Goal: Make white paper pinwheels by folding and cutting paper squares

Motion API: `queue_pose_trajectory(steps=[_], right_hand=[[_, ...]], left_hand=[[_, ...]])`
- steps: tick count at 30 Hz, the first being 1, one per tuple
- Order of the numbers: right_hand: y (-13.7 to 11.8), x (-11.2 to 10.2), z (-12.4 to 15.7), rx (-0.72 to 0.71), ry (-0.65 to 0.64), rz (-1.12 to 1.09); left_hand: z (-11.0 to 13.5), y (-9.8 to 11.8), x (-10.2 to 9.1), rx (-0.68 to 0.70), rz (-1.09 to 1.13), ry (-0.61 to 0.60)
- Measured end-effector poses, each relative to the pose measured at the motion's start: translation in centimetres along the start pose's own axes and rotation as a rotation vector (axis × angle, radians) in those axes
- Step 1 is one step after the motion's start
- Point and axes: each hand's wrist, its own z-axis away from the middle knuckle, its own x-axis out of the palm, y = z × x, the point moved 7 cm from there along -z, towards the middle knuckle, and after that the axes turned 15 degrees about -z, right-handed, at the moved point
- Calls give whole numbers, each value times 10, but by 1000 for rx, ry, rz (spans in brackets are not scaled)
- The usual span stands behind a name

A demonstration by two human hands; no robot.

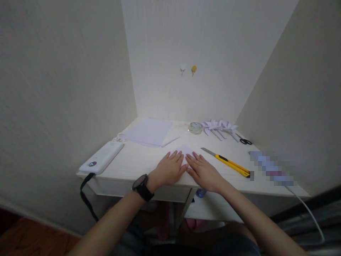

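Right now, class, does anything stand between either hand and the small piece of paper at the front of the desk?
Nothing visible does: the left hand and right hand both rest on the paper. The yellow cutter lies to the right, apart from it.

Paper I touch [185, 148], middle of the frame: thin, smooth, not shiny.
Big sheets [149, 131], left of the middle: flat, dull paper.
Tape roll [195, 128]: shiny plastic.
Knife [231, 165], right of the middle: plastic handle, metal blade.
My watch [140, 185]: smooth, glassy face, dull strap.
Case [103, 156], on the left: smooth plastic.
Floor [34, 238], bottom left: looks like wood.
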Motion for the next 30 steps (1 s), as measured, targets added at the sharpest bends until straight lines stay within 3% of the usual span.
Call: queue_pose_trajectory(steps=[7,22,26,30], right_hand=[[8,-5,19,72,-25,21],[30,-22,64,165,45,-10],[37,-31,68,131,147,-92],[66,-61,64,174,372,-111]], left_hand=[[13,-11,2,61,26,1],[50,-44,0,-38,92,-16],[52,-53,-5,-98,79,-20],[35,-55,-20,-110,126,73]])
